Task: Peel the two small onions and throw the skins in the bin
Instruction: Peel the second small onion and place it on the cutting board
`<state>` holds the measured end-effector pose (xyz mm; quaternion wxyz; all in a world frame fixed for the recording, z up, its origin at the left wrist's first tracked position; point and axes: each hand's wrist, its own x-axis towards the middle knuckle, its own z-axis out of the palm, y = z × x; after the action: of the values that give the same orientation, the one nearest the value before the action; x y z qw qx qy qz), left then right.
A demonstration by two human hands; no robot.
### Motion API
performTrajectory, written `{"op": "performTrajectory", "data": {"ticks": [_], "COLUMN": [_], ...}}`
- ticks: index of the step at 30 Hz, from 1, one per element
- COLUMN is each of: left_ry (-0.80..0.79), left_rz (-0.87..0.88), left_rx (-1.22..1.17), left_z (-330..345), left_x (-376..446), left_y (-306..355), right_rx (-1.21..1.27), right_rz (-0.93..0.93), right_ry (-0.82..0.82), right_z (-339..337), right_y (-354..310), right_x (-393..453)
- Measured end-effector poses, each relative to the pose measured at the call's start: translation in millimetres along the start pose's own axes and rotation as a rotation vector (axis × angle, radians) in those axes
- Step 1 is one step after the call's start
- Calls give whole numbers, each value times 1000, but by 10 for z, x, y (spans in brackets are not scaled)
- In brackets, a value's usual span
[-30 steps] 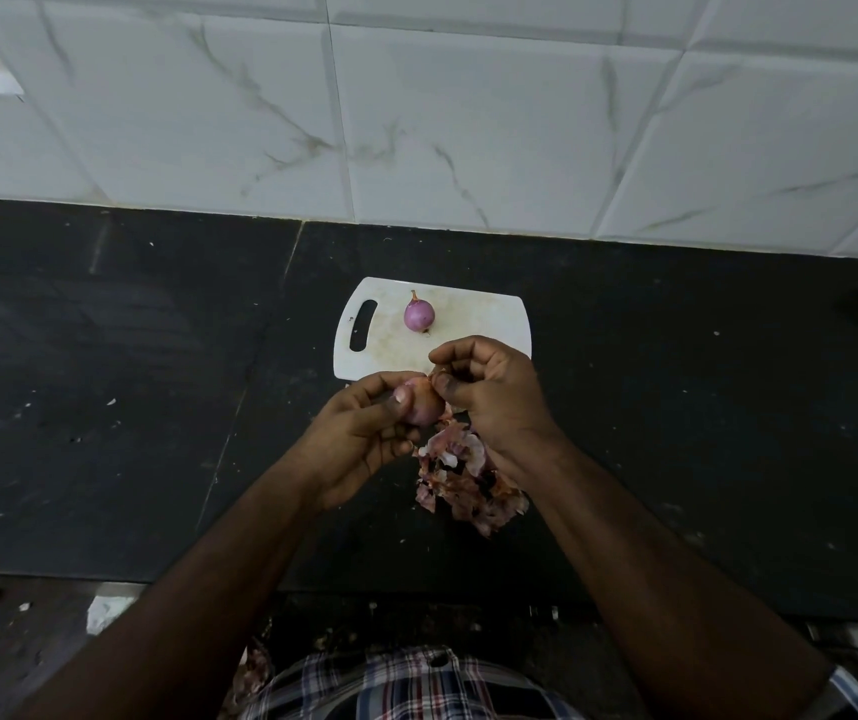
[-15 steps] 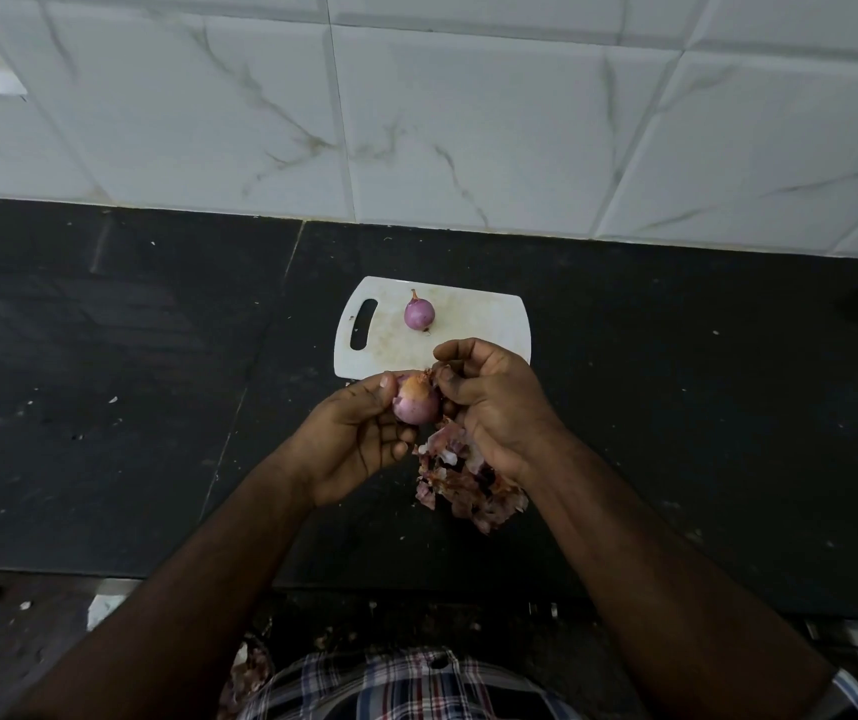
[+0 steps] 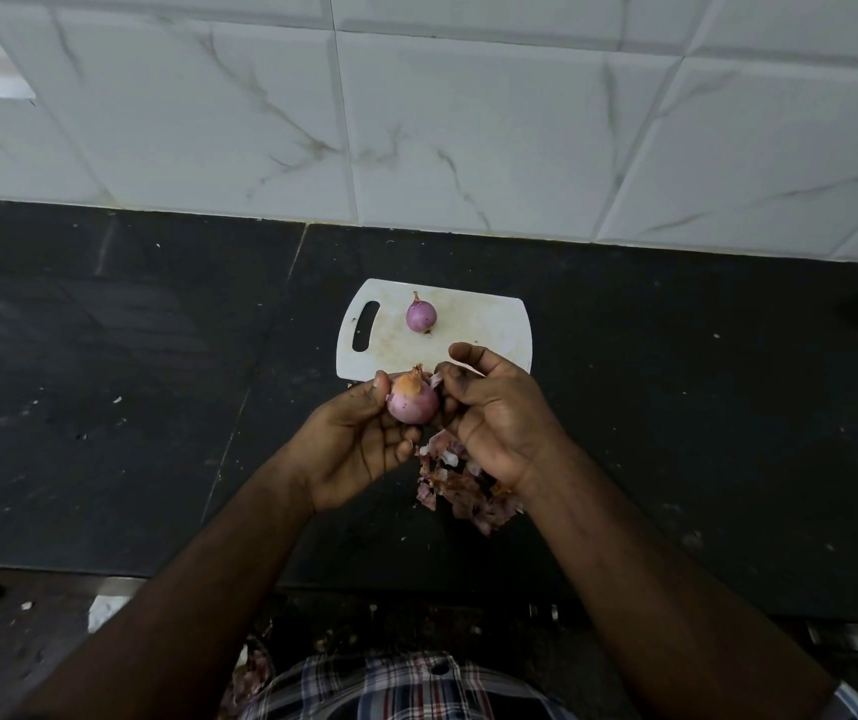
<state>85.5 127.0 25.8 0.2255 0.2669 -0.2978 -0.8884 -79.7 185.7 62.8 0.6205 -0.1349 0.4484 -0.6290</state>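
Fingers (image 3: 359, 402) of the left hand (image 3: 359, 444) curl round the held onion (image 3: 413, 402), thumb pressed to its upper left side; the onion sits mid-air, above the counter (image 3: 131, 407) and just off the board's (image 3: 468, 324) near edge. Right hand (image 3: 499, 413), at the onion's 3 o'clock, has thumb and forefinger pinched on a flap of skin (image 3: 436, 379) lifting off at about 1 o'clock. Brown skin remains at the stem end; the body below shows pale purple. At 12 o'clock from the hands, the second onion (image 3: 421, 316) lies on the white board, apparently peeled, stem and root tips on. At 5 o'clock from the held onion, a heap of peelings (image 3: 460, 491) lies on the counter, partly under the right wrist. No bin can be made out.

Probable step: stripping the last skin from the held onion. Risks: the dry flap may tear short, leaving the stem cap on; the smooth bulb may slip from the left hand; the right wrist may scatter peelings off the counter edge.
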Motion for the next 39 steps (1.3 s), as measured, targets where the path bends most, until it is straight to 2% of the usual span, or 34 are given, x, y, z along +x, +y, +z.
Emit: {"op": "performTrajectory", "data": {"ticks": [5,9,12,16,23,27,32,39], "left_ry": [34,51,51,42,71,126,135,121], "left_rz": [-8,-22,-28,-41,-81,-6,105,126], "left_rx": [-64,-48,-21,12,50,108,200,105], "left_z": [13,33,47,40,126,167,187,192], "left_x": [-65,-86,-84,-95,-104,-74,-79,-58], "left_y": [8,-4,-9,-10,-6,-7,36,10], "right_rx": [-58,-587,-762,-768,-784,-855,-848,-846], "right_rz": [-56,-219,-284,-297,-335,-410,-413,-411], "right_ry": [1,-29,-26,19,-32,24,59,132], "right_z": [-66,-100,-70,-62,-68,-77,-39,-29], "right_y": [-85,-56,-25,-17,-19,20,22,84], "right_x": [-52,-71,-83,-84,-79,-61,-97,-71]}}
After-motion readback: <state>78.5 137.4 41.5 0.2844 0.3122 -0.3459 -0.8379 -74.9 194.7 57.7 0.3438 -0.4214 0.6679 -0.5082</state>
